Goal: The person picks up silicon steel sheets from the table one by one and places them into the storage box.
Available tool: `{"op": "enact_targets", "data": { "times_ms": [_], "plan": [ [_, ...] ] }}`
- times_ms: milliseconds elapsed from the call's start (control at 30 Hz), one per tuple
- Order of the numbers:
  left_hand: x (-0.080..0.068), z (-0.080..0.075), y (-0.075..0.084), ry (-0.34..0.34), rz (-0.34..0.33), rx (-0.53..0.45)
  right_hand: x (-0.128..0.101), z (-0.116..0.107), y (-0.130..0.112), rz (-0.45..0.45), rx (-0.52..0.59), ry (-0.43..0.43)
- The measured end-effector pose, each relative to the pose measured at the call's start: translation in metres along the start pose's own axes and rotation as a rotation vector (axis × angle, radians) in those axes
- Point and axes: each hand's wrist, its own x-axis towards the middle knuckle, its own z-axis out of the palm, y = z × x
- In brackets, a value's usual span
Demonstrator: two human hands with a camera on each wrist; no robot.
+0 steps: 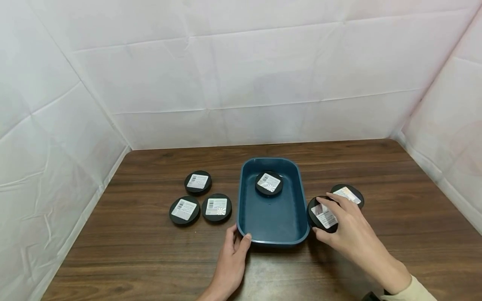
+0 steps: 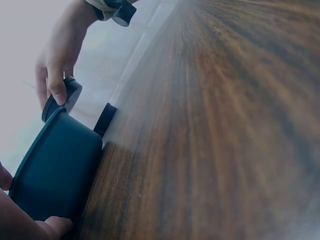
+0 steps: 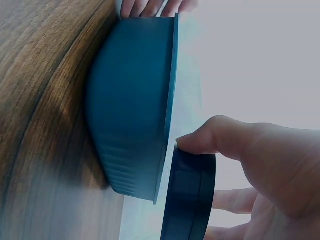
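Note:
A blue rectangular tray [image 1: 276,223] stands on the table with one flat round black disc [image 1: 263,191], labelled in white, inside near its far end. My left hand [image 1: 231,261] grips the tray's near left corner, thumb at the rim. Between thumb and fingers, my right hand [image 1: 354,234] holds another labelled black disc [image 1: 324,216] at the tray's right side. In the right wrist view, that disc [image 3: 189,195] is raised off the table, level with the tray's rim. A further black disc [image 1: 350,195] lies just beyond the right hand, partly hidden by its fingers.
Left of the tray lie three more labelled black discs: a far one [image 1: 198,182], a near left one [image 1: 184,210] and one close to the tray [image 1: 216,208]. White sheeting [image 1: 256,75] walls the wooden table [image 1: 143,251] at the back and both sides.

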Motion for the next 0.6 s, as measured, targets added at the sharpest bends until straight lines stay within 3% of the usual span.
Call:
{"op": "enact_targets", "data": {
  "times_ms": [200,600],
  "plan": [
    [0.001,0.000,-0.003,0.002,0.033,-0.005,0.004,-0.001,-0.005,-0.020,0.003,0.003],
    [0.001,0.001,-0.001,0.013,0.021,0.017,0.012,-0.002,-0.018,-0.021,-0.005,-0.098]
  ]
}}
